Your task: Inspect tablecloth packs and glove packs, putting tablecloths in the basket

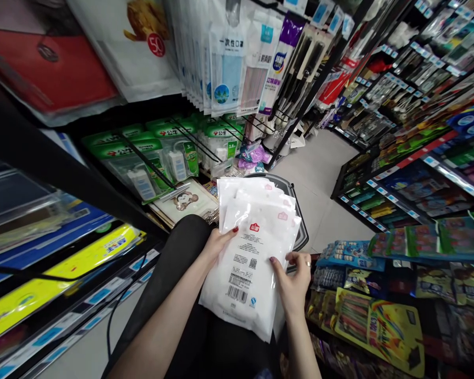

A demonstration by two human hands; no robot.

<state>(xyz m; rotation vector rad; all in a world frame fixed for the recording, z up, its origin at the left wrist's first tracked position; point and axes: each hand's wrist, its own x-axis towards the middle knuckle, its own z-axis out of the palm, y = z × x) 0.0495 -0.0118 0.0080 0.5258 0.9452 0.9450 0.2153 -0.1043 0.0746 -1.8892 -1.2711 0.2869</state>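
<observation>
A stack of white plastic packets (247, 263) lies over my lap, the front one showing a red logo, printed text, a QR code and a barcode. More packets fan out behind it at the top. My left hand (218, 243) grips the left edge, thumb on the front and the other fingers hidden underneath. At the right edge my right hand (294, 276) is closed, its thumb on the front packet and its fingers bent beside the edge, a ring on one. Behind the stack stands a grey-rimmed basket (300, 231).
Packs of disposable masks (226, 68) hang above green-topped socket packs (177, 152) on the left rack. Below these lies a cartoon-printed item (185, 200). Snack bags (379, 326) fill the right shelf. A grey tiled floor (319, 173) runs between the shelves.
</observation>
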